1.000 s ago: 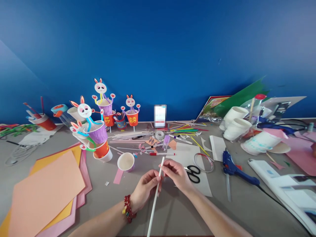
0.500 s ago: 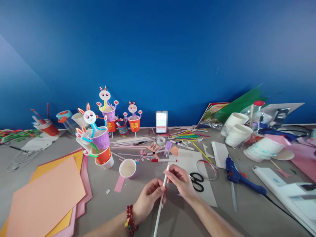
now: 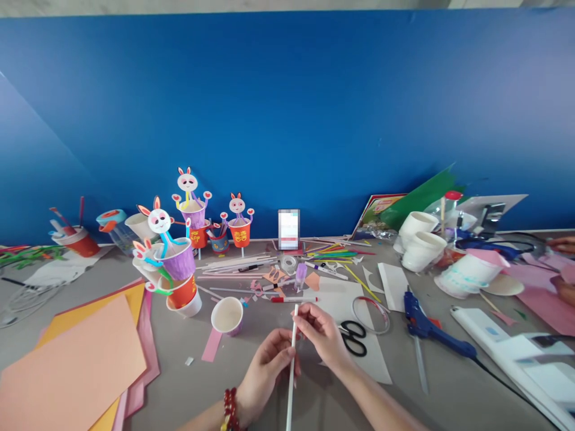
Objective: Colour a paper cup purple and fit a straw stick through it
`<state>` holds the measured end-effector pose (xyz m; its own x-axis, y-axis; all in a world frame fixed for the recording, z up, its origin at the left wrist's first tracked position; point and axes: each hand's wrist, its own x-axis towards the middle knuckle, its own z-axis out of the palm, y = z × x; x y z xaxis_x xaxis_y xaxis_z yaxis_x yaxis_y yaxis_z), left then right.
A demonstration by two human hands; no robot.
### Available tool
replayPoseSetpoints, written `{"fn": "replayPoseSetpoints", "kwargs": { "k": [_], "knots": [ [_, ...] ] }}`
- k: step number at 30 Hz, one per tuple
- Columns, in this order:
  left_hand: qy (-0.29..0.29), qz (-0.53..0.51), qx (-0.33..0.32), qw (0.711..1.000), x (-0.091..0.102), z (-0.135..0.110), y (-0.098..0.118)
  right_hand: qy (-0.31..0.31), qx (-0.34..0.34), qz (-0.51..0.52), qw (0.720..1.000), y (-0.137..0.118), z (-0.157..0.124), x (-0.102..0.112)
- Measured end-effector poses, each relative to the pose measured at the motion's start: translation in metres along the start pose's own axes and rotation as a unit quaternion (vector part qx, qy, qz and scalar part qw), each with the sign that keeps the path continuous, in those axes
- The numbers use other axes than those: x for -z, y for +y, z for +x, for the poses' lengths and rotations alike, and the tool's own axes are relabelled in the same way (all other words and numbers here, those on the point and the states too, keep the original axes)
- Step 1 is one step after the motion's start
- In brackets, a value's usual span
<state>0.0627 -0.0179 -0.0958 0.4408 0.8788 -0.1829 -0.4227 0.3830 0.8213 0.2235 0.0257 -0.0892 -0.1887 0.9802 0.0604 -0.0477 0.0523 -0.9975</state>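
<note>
A long white straw stands nearly upright over the grey table, held by both my hands. My left hand, with a red bead bracelet at the wrist, pinches the straw's middle. My right hand pinches it close to its top end. Just left of the hands a purple paper cup stands open side up. Black scissors lie on a white sheet right of my right hand.
Orange, yellow and pink paper sheets lie at the left. Bunny cup figures stand behind them. A blue glue gun, white cups, a red marker and scattered sticks crowd the far and right side. Another person's hand shows at the right edge.
The view tilted up and shifted slightly. Both hands kept hold of the straw, which has swung from a slant to almost vertical.
</note>
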Motion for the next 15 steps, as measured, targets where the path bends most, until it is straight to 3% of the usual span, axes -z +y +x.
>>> {"fn": "replayPoseSetpoints", "kwargs": {
  "k": [8,15],
  "knots": [
    [0.041,-0.011,-0.003,0.999,-0.001,0.007,0.001,-0.017,-0.012,-0.011,1.0,-0.007,-0.003,-0.004],
    [0.041,0.007,0.028,0.999,-0.01,0.002,0.006,-0.026,-0.01,-0.022,0.999,-0.004,-0.002,-0.003]
  ]
}}
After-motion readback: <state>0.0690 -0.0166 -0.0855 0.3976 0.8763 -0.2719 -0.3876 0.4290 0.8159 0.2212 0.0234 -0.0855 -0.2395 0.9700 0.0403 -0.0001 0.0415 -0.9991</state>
